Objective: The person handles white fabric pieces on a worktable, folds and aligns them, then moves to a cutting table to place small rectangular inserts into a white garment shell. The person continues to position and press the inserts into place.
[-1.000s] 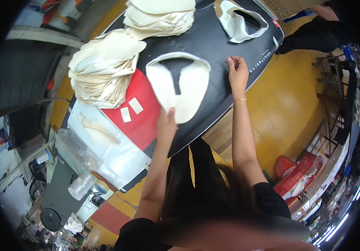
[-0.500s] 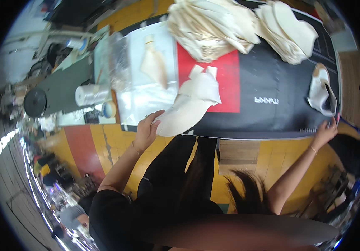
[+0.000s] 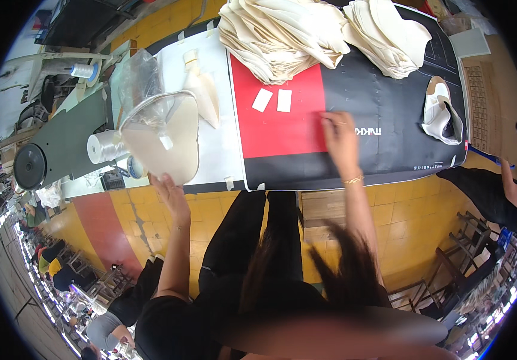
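My left hand (image 3: 169,197) grips the lower edge of a cream fabric piece (image 3: 171,141) with a rounded outline. The piece is raised at the left of the table, overlapping a clear plastic sheet (image 3: 139,75) behind it. My right hand (image 3: 341,138) is over the mat where red meets black, its fingers bent and slightly apart, with nothing visible in them. Left of that hand, two small white rectangular pieces, one tilted (image 3: 262,100) and one upright (image 3: 284,101), lie on the red area (image 3: 276,138). Another cream piece (image 3: 203,96) rests on the white sheet.
A large stack of cream fabric pieces (image 3: 282,36) and a smaller stack (image 3: 387,39) cover the far side. A white shoe upper (image 3: 442,114) stands at the right end. White thread (image 3: 105,147) is on a spool at the left. Another person's arm (image 3: 510,183) shows far right.
My left hand has carried the cream piece leftward off the red area. The two white rectangles now lie there uncovered. My right hand has moved left from the table's right end to the middle.
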`<state>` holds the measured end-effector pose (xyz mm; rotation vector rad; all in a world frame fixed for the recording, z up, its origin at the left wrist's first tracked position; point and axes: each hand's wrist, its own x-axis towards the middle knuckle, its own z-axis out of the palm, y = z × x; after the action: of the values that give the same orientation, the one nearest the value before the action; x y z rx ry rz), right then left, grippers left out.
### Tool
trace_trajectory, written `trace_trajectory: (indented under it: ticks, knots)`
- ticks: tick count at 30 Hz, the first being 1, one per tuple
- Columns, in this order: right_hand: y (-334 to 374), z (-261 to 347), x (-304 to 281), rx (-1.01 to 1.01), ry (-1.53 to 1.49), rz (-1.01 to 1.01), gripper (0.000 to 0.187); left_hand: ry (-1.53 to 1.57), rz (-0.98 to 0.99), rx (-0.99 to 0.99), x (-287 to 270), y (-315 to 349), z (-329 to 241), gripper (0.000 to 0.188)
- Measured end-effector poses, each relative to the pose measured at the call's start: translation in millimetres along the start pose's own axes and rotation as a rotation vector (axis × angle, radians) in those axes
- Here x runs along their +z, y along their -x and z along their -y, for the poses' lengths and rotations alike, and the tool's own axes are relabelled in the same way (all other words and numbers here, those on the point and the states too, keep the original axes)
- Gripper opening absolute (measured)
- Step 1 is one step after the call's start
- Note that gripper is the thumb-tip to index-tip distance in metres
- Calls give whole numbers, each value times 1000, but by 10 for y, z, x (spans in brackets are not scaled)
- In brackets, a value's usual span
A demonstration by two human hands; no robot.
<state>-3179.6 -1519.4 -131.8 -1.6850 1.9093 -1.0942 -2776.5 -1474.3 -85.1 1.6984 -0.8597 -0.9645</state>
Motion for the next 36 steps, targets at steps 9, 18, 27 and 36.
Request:
trace_trajectory:
  ticks: [9,18,27,36]
  knots:
    - [-367,683,1183,100,360,87,48,-510,59,71,24,248,147,58]
    - [-318,774,1093,376,-468,221,30,-285,419,242,1135,6,-9,62]
    - [-25,1115,362,54,-379,-189,18,-192,582,186,1673,121,-658,30]
    - [245,1395,28,344,-657,-238,16,-210,588,932,1899,322,-737,37]
